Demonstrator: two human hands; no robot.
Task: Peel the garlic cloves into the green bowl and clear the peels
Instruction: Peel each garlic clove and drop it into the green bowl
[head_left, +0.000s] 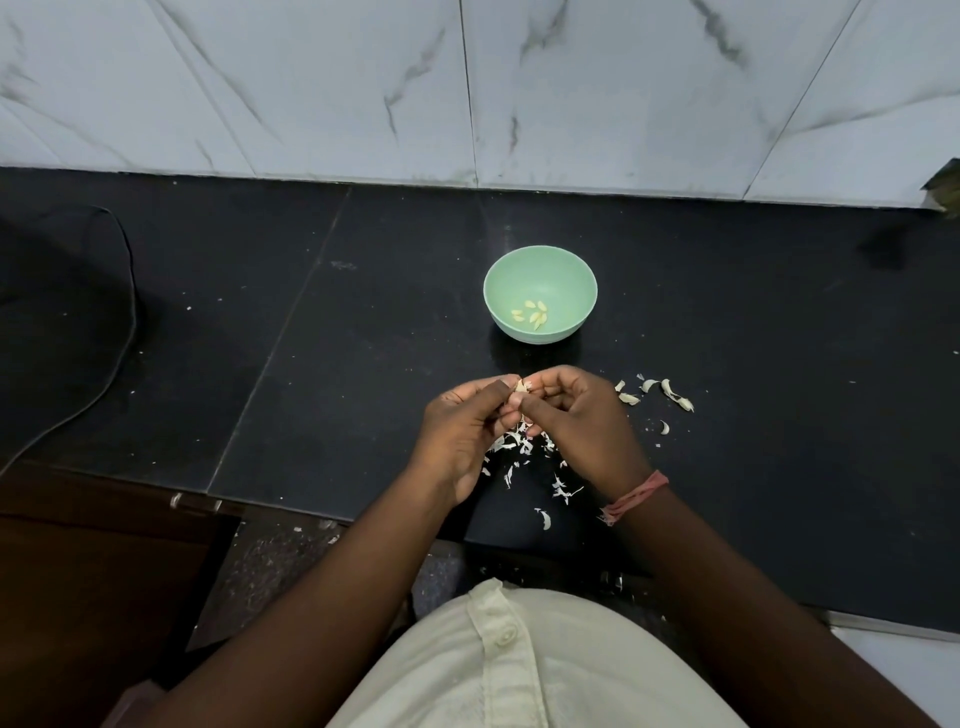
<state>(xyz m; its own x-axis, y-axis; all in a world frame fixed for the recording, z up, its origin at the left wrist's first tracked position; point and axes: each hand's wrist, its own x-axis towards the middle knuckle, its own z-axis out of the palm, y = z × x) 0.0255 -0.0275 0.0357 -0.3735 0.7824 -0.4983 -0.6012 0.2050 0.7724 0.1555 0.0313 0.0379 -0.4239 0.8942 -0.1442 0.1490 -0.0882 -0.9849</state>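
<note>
Bare-armed person in a cream buttoned shirt (519, 670), pink thread band (635, 498) around the right wrist.

A bowl (540, 270) sat on the counter (311, 364) just above the frame's centre, with several peeled cloves (532, 313) lying in its bottom. Below it, at mid-frame, the left hand (460, 434) and right hand (582, 421) met over the counter, pinching one garlic clove (521, 387) between them. Loose peels (524, 447) lay on the counter beneath and between the hands. More cloves (660, 395) lay right of the right hand. A wall (467, 88) filled the upper frame behind the counter. A cable (127, 312) curved at the left.
</note>
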